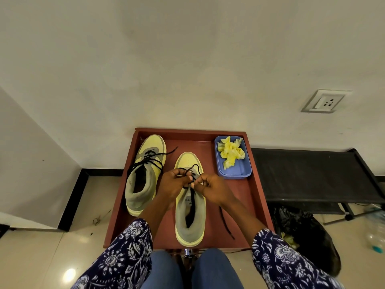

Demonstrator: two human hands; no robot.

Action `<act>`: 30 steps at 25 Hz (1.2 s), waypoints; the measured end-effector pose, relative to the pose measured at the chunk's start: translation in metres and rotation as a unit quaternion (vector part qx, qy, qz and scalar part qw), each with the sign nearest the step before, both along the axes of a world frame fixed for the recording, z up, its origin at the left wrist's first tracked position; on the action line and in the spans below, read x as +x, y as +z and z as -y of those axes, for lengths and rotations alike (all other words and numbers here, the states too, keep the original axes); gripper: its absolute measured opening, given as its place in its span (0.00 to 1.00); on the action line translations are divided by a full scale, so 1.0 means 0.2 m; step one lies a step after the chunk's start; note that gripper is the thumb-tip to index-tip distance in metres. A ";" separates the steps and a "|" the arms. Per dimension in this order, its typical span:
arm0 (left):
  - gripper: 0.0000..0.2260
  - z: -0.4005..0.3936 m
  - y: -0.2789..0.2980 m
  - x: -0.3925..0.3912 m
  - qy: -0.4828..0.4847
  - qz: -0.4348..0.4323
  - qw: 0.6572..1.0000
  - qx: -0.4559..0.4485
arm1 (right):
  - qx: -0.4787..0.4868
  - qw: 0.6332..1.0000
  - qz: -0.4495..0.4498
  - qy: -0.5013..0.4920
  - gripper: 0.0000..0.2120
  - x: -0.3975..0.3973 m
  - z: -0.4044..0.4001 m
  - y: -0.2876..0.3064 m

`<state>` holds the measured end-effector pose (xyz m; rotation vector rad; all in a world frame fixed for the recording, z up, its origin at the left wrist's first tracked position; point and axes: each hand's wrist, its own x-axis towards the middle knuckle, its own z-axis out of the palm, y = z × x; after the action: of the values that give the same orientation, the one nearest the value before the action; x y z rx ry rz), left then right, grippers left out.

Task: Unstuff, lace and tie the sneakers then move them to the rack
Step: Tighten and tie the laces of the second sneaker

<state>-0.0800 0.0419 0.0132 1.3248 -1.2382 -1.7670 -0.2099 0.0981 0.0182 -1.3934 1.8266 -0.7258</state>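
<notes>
Both hands are meeting over the near sneaker [190,215] on the red worktop [256,197]: the left hand [174,184] and right hand [210,187] are each pinching its black lace [192,171] with curled fingers. The second sneaker [145,174] is sitting just left of the left hand, a blue tray [239,170] of yellow stuffing paper [230,153] beyond the right.

a red-brown tray table [258,197] is set against the wall. two yellow-grey sneakers are laid on it: one sneaker [143,174] left of the blue tub [239,170], the other sneaker [190,224] nearer and lower left of the tub. a loose black lace end [226,223] is laid below the tub.
</notes>
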 end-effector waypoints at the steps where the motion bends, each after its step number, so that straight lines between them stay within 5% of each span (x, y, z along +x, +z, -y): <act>1: 0.09 0.00 0.00 0.00 -0.007 0.007 1.000 -0.009 | -0.003 1.000 0.003 -0.002 0.07 0.00 0.00 0.01; 9: 0.10 0.00 -0.04 -0.01 -0.072 0.178 0.962 -0.196 | -0.022 0.999 0.033 -0.019 0.13 0.01 0.06 -0.01; 16: 0.08 0.00 -0.04 -0.03 -0.035 0.272 0.916 -0.292 | 0.026 0.996 0.073 0.031 0.19 0.02 0.09 0.02; 21: 0.11 -0.02 -0.05 -0.02 -0.003 0.215 0.935 -0.281 | 0.044 0.996 0.062 0.036 0.10 0.03 0.11 0.02; 30: 0.11 0.00 -0.06 0.04 -0.020 0.018 0.996 -0.086 | 0.041 0.998 0.050 -0.024 0.07 0.02 0.10 0.08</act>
<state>-0.0715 0.0425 0.0006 1.2455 -1.4120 -1.6278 -0.2051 0.0790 0.0350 -1.2432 1.7964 -0.7248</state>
